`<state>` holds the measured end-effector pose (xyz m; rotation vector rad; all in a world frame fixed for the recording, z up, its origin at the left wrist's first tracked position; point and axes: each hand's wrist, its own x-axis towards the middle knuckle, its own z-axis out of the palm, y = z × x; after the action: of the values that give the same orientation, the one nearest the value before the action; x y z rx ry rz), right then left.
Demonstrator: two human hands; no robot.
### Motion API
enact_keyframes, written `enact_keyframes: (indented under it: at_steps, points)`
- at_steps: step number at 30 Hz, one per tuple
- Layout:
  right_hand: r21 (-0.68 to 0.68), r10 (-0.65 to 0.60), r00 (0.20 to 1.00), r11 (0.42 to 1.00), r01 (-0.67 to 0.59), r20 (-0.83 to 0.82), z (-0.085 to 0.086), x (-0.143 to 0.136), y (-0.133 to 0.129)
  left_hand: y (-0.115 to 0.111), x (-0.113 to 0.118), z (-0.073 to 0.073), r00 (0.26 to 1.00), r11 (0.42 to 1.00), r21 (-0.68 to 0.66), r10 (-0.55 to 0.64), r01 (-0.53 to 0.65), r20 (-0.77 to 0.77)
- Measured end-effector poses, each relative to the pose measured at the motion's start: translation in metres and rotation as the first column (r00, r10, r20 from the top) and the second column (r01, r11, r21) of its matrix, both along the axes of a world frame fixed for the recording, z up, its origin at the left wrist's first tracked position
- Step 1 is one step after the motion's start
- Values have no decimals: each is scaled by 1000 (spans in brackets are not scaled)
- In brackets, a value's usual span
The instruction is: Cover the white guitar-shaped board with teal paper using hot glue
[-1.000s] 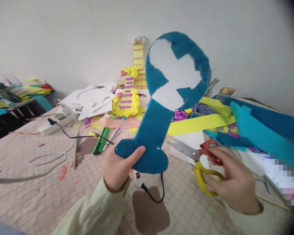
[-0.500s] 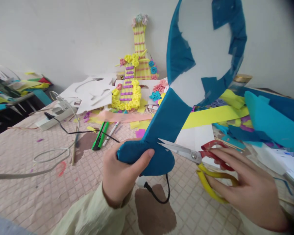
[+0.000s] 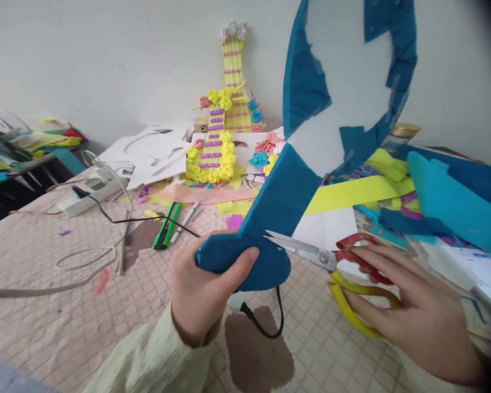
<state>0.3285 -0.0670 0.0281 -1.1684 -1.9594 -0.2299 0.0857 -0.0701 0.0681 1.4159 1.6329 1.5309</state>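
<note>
Looking at a blue cutout (image 3: 280,191) pinched low in the left hand (image 3: 207,286), gripped at the foot-like base, thumb in front, fingers mostly hidden behind (so can't tell how tight). Leans away from that hand toward 1 o'clock, long axis roughly 7 to 1, up to a big round head (image 3: 343,82) in patchy blue and white, cropped by the top of the view. Off at 4 o'clock from the neck: the right hand (image 3: 425,305), wrapped around the red and yellow handles of the scissors (image 3: 325,257), with blades almost together in a narrow V. Aimed at about 10 o'clock, so straight across the cutout's axis, not along it. Key bit IMO: overlapping the bottom of the neck at the tips, just off the left thumb toward 1 o'clock. Can't say whether touching the blue or only hovering in front. Closest to the cutout: the left hand, actually on it.
</note>
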Motion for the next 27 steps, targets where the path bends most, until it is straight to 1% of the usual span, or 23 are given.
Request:
enact_keyframes:
  at_steps: [8, 19, 27]
  points:
    - [57, -40, 999, 998, 38, 37, 1, -1, 0, 0, 0, 4, 1000, 1000, -17, 2, -1, 26]
    - [139, -79, 991, 988, 63, 112, 4, 0, 1, 2, -1, 2, 999, 999, 19, -40, 41, -15]
    - [122, -66, 993, 991, 54, 96, 4, 0, 1, -1, -1, 3, 999, 999, 24, -38, 38, -9]
